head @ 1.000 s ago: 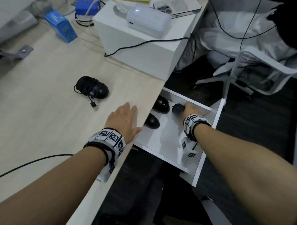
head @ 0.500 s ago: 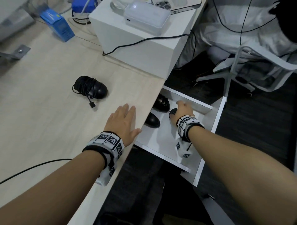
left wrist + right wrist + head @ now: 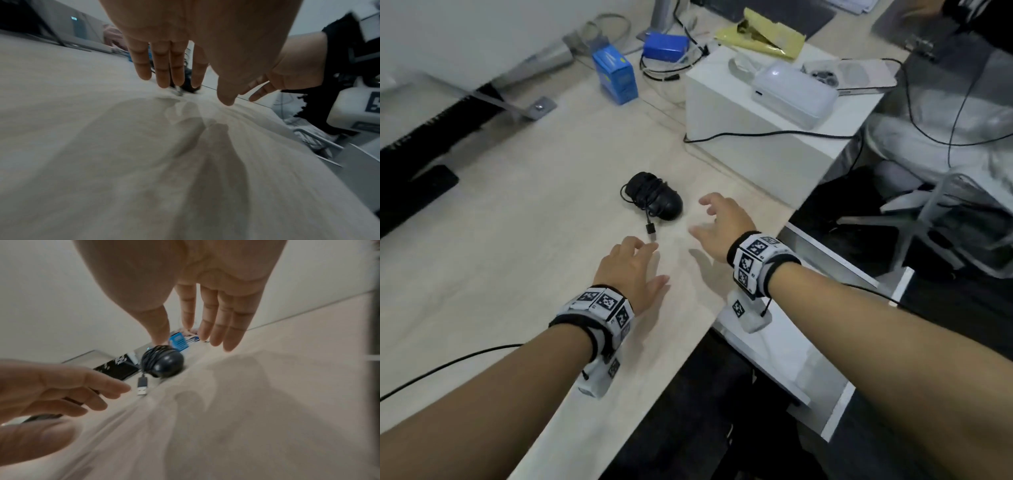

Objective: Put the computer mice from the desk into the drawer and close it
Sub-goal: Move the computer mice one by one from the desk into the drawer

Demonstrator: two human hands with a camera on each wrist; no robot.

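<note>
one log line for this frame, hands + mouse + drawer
left hand: open, over desk | right hand: open, beside mouse, no contact | mouse: on desk, cable-wrapped | drawer: open

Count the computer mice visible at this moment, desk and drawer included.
1: a black cable-wrapped mouse lies on the desk, ahead of both hands. The right forearm covers most of the open drawer, so mice may be hidden there.

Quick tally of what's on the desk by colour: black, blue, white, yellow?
Black: 1, the mouse wrapped in its cable
Blue: 2, the carton and the box behind it
White: 2, the big box and the case on it
Yellow: 1, the bag
Total: 6
</note>
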